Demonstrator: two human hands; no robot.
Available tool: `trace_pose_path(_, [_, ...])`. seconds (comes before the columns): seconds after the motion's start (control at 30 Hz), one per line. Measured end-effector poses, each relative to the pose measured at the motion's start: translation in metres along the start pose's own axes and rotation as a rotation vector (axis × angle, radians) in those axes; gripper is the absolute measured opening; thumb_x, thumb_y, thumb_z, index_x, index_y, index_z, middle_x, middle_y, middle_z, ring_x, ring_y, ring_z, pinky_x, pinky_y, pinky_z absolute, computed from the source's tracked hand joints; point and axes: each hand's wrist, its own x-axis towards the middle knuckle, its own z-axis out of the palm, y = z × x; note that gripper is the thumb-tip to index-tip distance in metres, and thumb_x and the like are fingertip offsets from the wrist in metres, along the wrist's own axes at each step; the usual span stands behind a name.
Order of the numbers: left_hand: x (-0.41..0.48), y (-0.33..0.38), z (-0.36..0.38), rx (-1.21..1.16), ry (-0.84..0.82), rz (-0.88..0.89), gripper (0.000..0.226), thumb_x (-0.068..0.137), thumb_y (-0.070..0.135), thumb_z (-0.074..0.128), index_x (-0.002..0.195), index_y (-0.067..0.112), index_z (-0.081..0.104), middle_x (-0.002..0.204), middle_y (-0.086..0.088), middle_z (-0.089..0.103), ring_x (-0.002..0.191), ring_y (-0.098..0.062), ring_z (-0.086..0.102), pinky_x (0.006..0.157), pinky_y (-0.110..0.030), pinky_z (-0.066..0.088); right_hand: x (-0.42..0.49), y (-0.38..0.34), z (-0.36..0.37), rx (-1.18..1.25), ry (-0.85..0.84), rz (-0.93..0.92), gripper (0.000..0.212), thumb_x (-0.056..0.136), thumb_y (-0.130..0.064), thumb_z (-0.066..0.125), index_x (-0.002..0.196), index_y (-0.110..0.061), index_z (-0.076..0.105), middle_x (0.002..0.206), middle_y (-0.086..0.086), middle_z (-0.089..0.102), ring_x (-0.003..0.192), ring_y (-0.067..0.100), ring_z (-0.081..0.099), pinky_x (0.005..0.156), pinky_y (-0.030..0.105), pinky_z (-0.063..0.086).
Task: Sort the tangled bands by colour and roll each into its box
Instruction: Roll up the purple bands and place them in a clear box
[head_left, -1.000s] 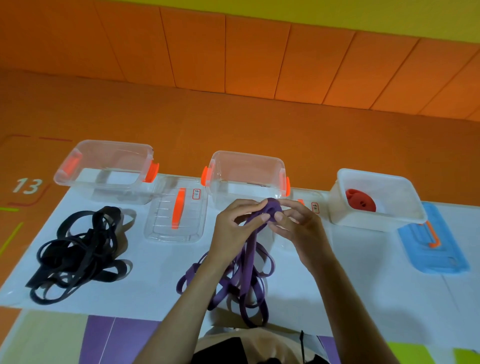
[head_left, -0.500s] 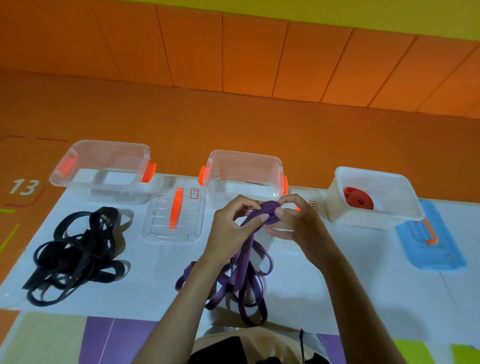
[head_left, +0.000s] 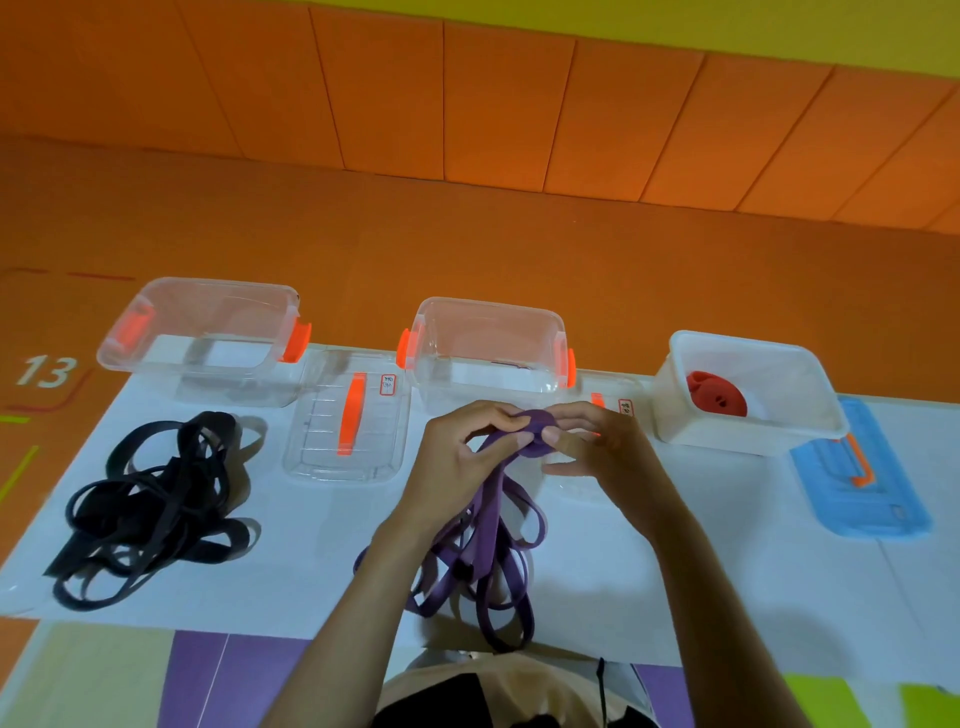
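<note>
I read a white counter (head_left: 727, 545) across the lower half of the frame. Behind it, an orange floor (head_left: 519, 244) runs up to an orange panelled wall (head_left: 493, 104). A yellow strip (head_left: 727, 31) tops the wall at the upper edge. At the left edge, the floor carries a pale number 13 (head_left: 45, 371) and a green line (head_left: 18, 473). Along the bottom of the frame I note a purple mat (head_left: 234, 680), a pale tile (head_left: 98, 675) to its left, and a bright green patch (head_left: 821, 701) at lower right.

— Where was the purple band (head_left: 488, 525)?
— Loose loops on the tabletop (head_left: 623, 582), one end rolled small before the middle clear box (head_left: 488, 306).
— The rest?
— Black bands (head_left: 150, 509) tangled left; red roll (head_left: 717, 397) inside the white box (head_left: 727, 436).
</note>
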Motion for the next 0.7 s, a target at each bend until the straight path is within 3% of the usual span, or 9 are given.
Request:
trace_pose_path(0.07, [0.001, 0.004, 0.002, -0.015, 0.000, 0.013, 0.017, 0.090, 0.028, 0.083, 0.103, 0.039, 0.082, 0.114, 0.013, 0.077, 0.113, -0.015, 0.072, 0.097, -0.028, 0.058, 0.001, -0.001, -0.004, 0.015, 0.040, -0.033, 0.012, 0.091, -0.027, 0.075, 0.102, -0.029, 0.078, 0.106, 0.005, 0.079, 0.102, 0.028, 0.077, 0.084, 0.044, 0.065])
trace_pose_path(0.17, [0.003, 0.008, 0.001, -0.025, 0.009, 0.043, 0.027, 0.092, 0.021, 0.082, 0.116, 0.031, 0.081, 0.119, 0.012, 0.073, 0.117, -0.016, 0.068, 0.096, -0.023, 0.055, 0.000, 0.003, -0.005, 0.102, 0.066, -0.067, 0.019, 0.096, -0.015, 0.072, 0.114, -0.009, 0.073, 0.110, 0.012, 0.078, 0.107, 0.032, 0.075, 0.088, 0.046, 0.064])
trace_pose_path(0.23, [0.003, 0.009, 0.001, -0.021, 0.015, 0.042, 0.029, 0.093, 0.019, 0.080, 0.121, 0.029, 0.080, 0.118, 0.012, 0.071, 0.115, -0.016, 0.068, 0.093, -0.020, 0.054, -0.003, 0.005, 0.001, 0.156, 0.059, -0.056, 0.028, 0.097, -0.017, 0.071, 0.121, -0.003, 0.068, 0.113, 0.015, 0.077, 0.109, 0.034, 0.075, 0.091, 0.048, 0.063])
trace_pose_path(0.33, [0.003, 0.015, 0.001, -0.046, 0.069, 0.006, 0.027, 0.092, 0.025, 0.081, 0.118, 0.031, 0.075, 0.113, 0.015, 0.074, 0.110, -0.014, 0.071, 0.092, -0.023, 0.058, -0.005, 0.008, 0.007, 0.209, -0.008, 0.014, 0.030, 0.101, -0.016, 0.068, 0.128, -0.004, 0.063, 0.118, 0.017, 0.076, 0.109, 0.036, 0.075, 0.096, 0.051, 0.061])
trace_pose_path(0.47, [0.010, 0.024, -0.003, -0.028, 0.075, 0.025, 0.016, 0.094, 0.028, 0.079, 0.101, 0.038, 0.070, 0.105, 0.015, 0.076, 0.103, -0.014, 0.073, 0.086, -0.023, 0.059, -0.004, -0.002, 0.009, 0.250, -0.132, 0.049, 0.037, 0.099, -0.025, 0.071, 0.133, -0.017, 0.060, 0.123, 0.015, 0.075, 0.111, 0.036, 0.075, 0.096, 0.045, 0.061])
trace_pose_path(0.57, [0.010, 0.026, 0.001, -0.042, 0.058, 0.054, 0.017, 0.094, 0.028, 0.077, 0.096, 0.043, 0.071, 0.109, 0.018, 0.076, 0.107, -0.011, 0.073, 0.087, -0.017, 0.056, -0.002, -0.007, 0.009, 0.250, -0.045, 0.004, 0.041, 0.094, -0.034, 0.073, 0.125, -0.010, 0.063, 0.120, 0.015, 0.076, 0.108, 0.037, 0.075, 0.096, 0.048, 0.061])
trace_pose_path(0.7, [0.008, 0.021, 0.001, -0.037, 0.053, 0.069, 0.017, 0.093, 0.030, 0.079, 0.100, 0.044, 0.075, 0.115, 0.016, 0.076, 0.114, -0.015, 0.071, 0.097, -0.023, 0.057, -0.002, -0.002, 0.010, 0.266, 0.015, -0.078, 0.029, 0.099, -0.021, 0.068, 0.121, -0.004, 0.061, 0.118, 0.019, 0.076, 0.111, 0.038, 0.074, 0.096, 0.049, 0.060])
